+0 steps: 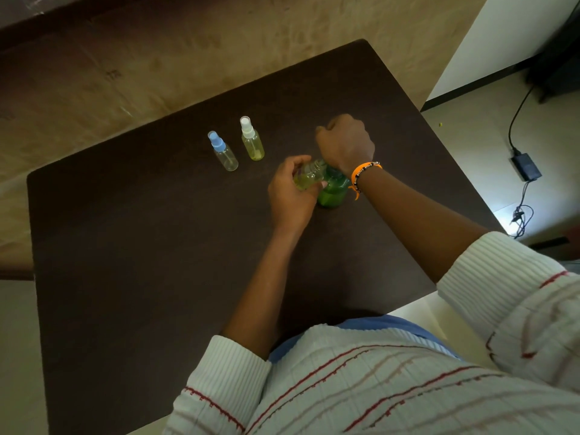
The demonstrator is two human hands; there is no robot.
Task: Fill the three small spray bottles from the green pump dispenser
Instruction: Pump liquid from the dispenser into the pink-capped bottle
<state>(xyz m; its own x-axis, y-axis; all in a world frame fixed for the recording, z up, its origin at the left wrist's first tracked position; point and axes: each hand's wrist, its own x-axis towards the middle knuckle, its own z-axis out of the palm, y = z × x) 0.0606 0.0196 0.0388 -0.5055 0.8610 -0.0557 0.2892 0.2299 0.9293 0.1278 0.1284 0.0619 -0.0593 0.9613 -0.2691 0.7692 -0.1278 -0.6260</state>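
A dark brown table (pixel 157 246) fills most of the view, and everything for the job sits toward its far middle. The green pump dispenser (pixel 332 191) stands upright there, largely covered from above by the right hand (pixel 345 142). That hand is bunched over the dispenser's top with its knuckles up and the wrist bent steeply down, which looks like a press on the pump head; whether the fingers curl round the head or just bear on it cannot be told, since they are hidden under the back of the hand. An orange bracelet (pixel 361 177) circles that wrist.

Touching the dispenser's left side, an uncapped spray bottle (pixel 309 177) is held tilted, its open neck turned toward the pump's outlet, probably so the liquid drops straight in. It already shows yellow-green liquid. The left hand (pixel 290 196) wraps round its body, thumb on the near side and fingers curled over the far side, forearm reaching in from the near edge.

Left of the hands and a little farther off, two more bottles stand upright and capped, close to each other but apart: the white-capped spray bottle (pixel 252 141) holding yellowish liquid, and to its left the blue-capped spray bottle (pixel 224 153), which looks clear and so probably still unfilled.
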